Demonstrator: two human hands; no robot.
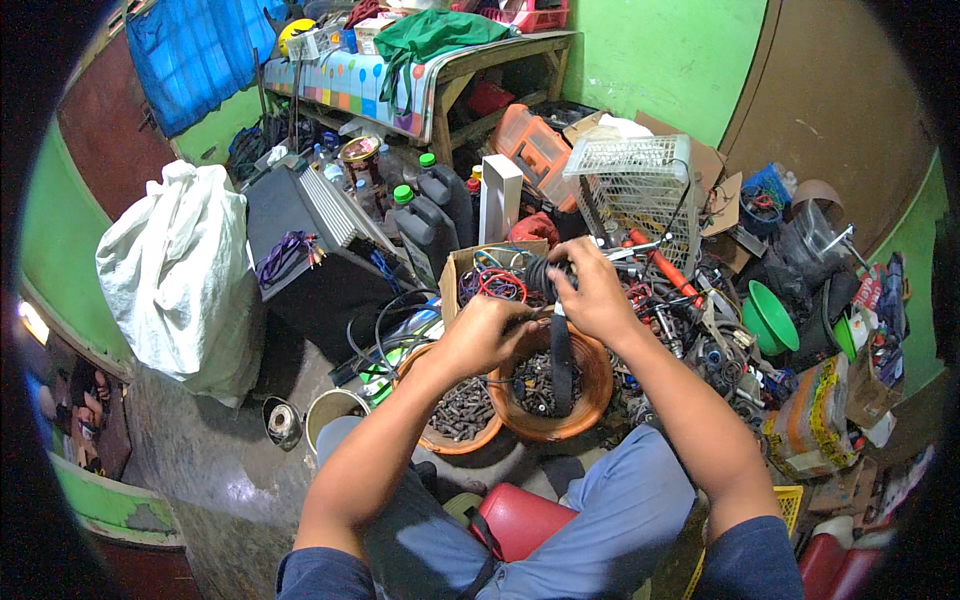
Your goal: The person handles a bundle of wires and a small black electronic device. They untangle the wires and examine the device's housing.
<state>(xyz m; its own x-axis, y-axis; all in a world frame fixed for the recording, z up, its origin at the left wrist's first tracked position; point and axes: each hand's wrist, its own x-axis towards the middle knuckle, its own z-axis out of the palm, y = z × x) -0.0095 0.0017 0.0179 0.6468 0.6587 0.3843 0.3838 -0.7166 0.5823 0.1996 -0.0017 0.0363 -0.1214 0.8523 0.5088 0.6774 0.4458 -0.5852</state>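
My right hand (598,290) is closed round a coil of black cable (541,277), held above two clay bowls. A flat black strap (562,372) hangs below this hand into the right clay bowl (598,395). To the left, my left hand (485,335) is closed in a pinch with its fingertips pointing at the coil; what lies between them is too small to make out. Dark small metal parts, like bolts, fill the right bowl and the left clay bowl (470,446). Behind my hands stands a cardboard box (450,290) with red and other coloured wires (502,285).
A white sack (185,285) and a black box-shaped case (325,305) stand at left. Black jugs (427,232), an orange toolbox (530,150) and a white wire basket (640,190) are behind. Tools and metal parts lie at right by a green bowl (768,318). A red seat (520,520) is beneath me.
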